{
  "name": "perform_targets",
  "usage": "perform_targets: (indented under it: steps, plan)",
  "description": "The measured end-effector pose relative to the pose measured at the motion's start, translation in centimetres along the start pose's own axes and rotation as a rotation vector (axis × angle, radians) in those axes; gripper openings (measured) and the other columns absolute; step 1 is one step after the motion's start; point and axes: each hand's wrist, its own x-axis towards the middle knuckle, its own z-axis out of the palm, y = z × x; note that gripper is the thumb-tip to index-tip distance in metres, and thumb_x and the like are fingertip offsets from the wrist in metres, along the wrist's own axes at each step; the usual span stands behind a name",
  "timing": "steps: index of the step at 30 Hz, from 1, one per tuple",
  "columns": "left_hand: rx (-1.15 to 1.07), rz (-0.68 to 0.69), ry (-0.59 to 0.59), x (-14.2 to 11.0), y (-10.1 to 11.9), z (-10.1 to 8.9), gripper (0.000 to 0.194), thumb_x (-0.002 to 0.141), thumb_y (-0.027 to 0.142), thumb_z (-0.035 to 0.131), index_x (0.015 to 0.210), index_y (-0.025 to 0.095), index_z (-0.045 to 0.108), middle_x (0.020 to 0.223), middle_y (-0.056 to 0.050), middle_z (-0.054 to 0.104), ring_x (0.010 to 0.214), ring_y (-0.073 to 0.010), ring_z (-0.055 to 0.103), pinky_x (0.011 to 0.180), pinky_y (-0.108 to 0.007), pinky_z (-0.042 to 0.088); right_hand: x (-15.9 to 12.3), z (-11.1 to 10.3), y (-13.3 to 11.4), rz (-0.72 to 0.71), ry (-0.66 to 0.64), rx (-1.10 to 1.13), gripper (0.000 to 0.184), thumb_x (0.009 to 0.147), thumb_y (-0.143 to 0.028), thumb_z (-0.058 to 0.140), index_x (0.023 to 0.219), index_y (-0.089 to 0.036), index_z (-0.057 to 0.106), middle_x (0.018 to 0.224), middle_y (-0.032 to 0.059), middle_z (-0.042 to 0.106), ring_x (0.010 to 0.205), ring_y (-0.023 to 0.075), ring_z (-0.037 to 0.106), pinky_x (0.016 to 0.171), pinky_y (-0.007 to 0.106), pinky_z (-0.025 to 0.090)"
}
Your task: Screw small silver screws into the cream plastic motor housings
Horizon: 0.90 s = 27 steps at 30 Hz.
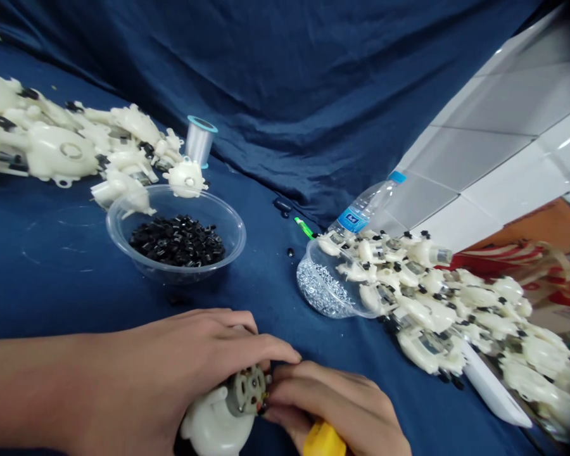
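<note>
My left hand (171, 373) is closed around a cream plastic motor housing (213, 424) with a small metal motor (249, 389) at its end, low in the view on the blue cloth. My right hand (342, 405) pinches at the motor's end, and a yellow tool handle (323, 441) shows under its palm. A clear bowl of small black parts (175, 239) stands just beyond my hands. To the right, a second clear bowl holds tiny silvery screws (325, 288).
Piles of cream motor housings lie at the far left (71, 149) and at the right (460, 304). A spool (199, 139), a water bottle (365, 206), a green pen (304, 227) and a cardboard box (546, 225) are farther back.
</note>
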Motion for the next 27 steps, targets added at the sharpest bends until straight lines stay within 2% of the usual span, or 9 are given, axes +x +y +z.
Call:
perform_targets:
  steps: [4,7,13,18,22,27]
  plan:
    - [-0.04,-0.007,0.035,0.2,0.3,-0.2,0.063,0.072,0.041,0.075,0.128,0.026,0.05,0.124,0.004,0.069,0.102,-0.021,0.071,0.106,-0.029,0.05,0.3,-0.2,-0.1,0.037,-0.041,0.031,0.014,0.081,-0.004,0.074,0.091,-0.014,0.07,0.082,0.0029,0.073,0.07,0.0113,0.071,0.067,0.014,0.056]
    - [-0.057,-0.04,0.024,0.2,0.5,-0.1,0.057,0.072,0.037,0.078,0.122,0.027,0.053,0.121,0.005,0.07,0.099,-0.0199,0.071,0.11,-0.029,0.047,0.4,-0.3,-0.3,0.061,-0.079,0.055,0.012,0.082,-0.005,0.073,0.09,-0.015,0.072,0.087,0.0042,0.072,0.074,0.0121,0.071,0.067,0.015,0.056]
    - [-0.044,-0.032,0.027,-0.1,0.2,0.1,0.06,0.071,0.037,0.076,0.124,0.028,0.05,0.138,0.003,0.06,0.113,-0.022,0.067,0.116,-0.032,0.041,-0.6,-0.3,0.6,0.107,-0.13,0.031,0.003,0.086,-0.015,0.072,0.087,-0.017,0.075,0.079,0.0034,0.066,0.067,0.0115,0.067,0.059,0.018,0.053]
    - [-0.035,-0.022,0.031,-0.2,-0.2,0.4,0.068,0.07,0.034,0.075,0.13,0.029,0.044,0.138,0.001,0.061,0.116,-0.0248,0.065,0.113,-0.037,0.045,-1.3,0.3,1.6,0.054,-0.089,-0.006,0.004,0.086,-0.02,0.073,0.09,-0.02,0.074,0.081,0.0022,0.068,0.068,0.0119,0.067,0.059,0.02,0.053]
    - [-0.059,-0.02,0.012,0.0,-0.1,0.2,0.07,0.068,0.033,0.071,0.132,0.03,0.042,0.132,0.002,0.065,0.109,-0.0252,0.069,0.106,-0.039,0.052,-0.6,0.3,1.1,-0.022,-0.032,-0.055,0.006,0.09,-0.02,0.069,0.087,-0.017,0.073,0.08,0.002,0.071,0.067,0.0115,0.068,0.059,0.02,0.055]
    - [-0.054,-0.011,0.01,0.1,-0.1,0.1,0.072,0.069,0.037,0.07,0.134,0.031,0.039,0.131,0.002,0.066,0.108,-0.0251,0.069,0.113,-0.041,0.047,0.0,-0.4,0.3,0.015,-0.118,-0.087,0.005,0.088,-0.02,0.073,0.091,-0.016,0.073,0.084,0.0025,0.073,0.073,0.0121,0.071,0.066,0.019,0.057]
